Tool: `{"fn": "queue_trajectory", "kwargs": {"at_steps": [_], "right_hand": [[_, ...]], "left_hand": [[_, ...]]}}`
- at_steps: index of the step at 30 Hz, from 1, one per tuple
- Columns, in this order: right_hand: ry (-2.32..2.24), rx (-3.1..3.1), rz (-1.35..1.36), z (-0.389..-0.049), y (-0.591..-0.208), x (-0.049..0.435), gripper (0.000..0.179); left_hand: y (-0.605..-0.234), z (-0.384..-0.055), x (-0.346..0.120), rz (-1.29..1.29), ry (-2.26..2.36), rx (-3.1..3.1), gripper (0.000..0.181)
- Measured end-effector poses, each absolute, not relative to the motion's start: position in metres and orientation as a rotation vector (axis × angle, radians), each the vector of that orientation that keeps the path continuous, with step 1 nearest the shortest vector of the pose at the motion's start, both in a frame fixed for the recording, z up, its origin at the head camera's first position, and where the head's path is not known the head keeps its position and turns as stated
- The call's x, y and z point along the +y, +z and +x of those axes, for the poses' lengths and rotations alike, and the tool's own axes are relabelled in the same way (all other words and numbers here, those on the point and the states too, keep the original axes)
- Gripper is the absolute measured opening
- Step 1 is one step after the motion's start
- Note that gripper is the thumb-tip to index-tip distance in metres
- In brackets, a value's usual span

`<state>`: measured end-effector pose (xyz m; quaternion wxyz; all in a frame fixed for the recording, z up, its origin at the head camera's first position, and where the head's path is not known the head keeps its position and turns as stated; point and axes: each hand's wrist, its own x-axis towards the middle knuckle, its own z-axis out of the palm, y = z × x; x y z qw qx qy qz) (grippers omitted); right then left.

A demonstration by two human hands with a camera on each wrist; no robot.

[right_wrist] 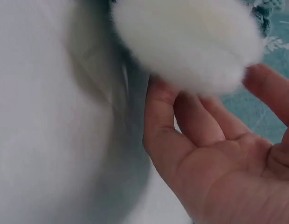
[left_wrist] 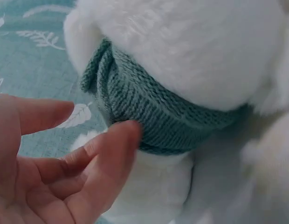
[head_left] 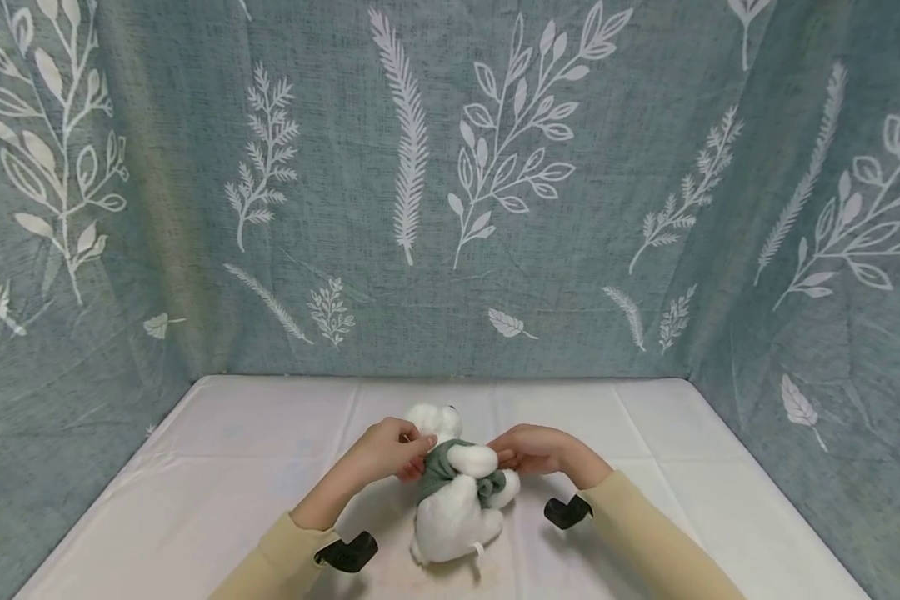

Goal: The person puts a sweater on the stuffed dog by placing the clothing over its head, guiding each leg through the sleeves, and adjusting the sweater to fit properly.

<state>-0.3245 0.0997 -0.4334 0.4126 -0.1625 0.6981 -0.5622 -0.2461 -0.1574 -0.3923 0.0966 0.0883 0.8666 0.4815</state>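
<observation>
A white plush toy (head_left: 450, 517) with a grey-green knitted garment (head_left: 437, 468) around its body is on the white table, its head toward the far side. My left hand (head_left: 386, 450) is beside the toy's neck. In the left wrist view, its fingertips (left_wrist: 130, 133) touch the edge of the knitted garment (left_wrist: 158, 112), while the thumb stands apart. On the other side, my right hand (head_left: 532, 450) holds one limb. The right wrist view shows that furry white limb (right_wrist: 191, 42) between the thumb and fingers (right_wrist: 163, 102); parts of the fingertips are hidden behind it.
A white cloth (head_left: 270, 442) covers the table. Blue-green curtains (head_left: 345, 208) with white leaf prints hang at the back and both sides. Black wrist devices (head_left: 348, 552) are below both wrists. A small white tag (head_left: 479, 548) sticks out of the toy's lower end.
</observation>
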Motion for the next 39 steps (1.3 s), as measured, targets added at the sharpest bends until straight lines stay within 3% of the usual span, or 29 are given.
{"fn": "queue_trajectory", "kwargs": {"at_steps": [3,8,13,18,22,25,39], "right_hand": [[-1.396,1.705,-0.404,-0.321,-0.432,0.1,0.034],[-1.42,1.636,-0.252,-0.311,-0.429,0.1,0.023],[-1.531,1.567,-0.153,-0.299,-0.422,0.095,0.041],[-1.742,1.714,-0.16,-0.287,-0.414,0.087,0.03],[-1.922,1.92,-0.116,-0.281,-0.406,0.079,0.051],[-2.002,2.05,-0.098,-0.279,-0.406,0.076,0.057],[-1.929,2.495,-0.425,-0.275,-0.428,0.087,0.06]], "left_hand": [[-0.392,-0.247,-0.154,0.208,1.487,2.513,0.035],[-0.388,-0.248,-0.149,0.15,1.515,2.494,0.04],[-0.384,-0.251,-0.145,0.092,1.505,2.536,0.047],[-0.379,-0.253,-0.145,0.079,1.508,2.619,0.046],[-0.374,-0.256,-0.143,0.112,1.564,2.647,0.038],[-0.377,-0.258,-0.139,0.136,1.628,2.674,0.035],[-0.426,-0.26,-0.137,0.369,2.114,2.472,0.042]]}}
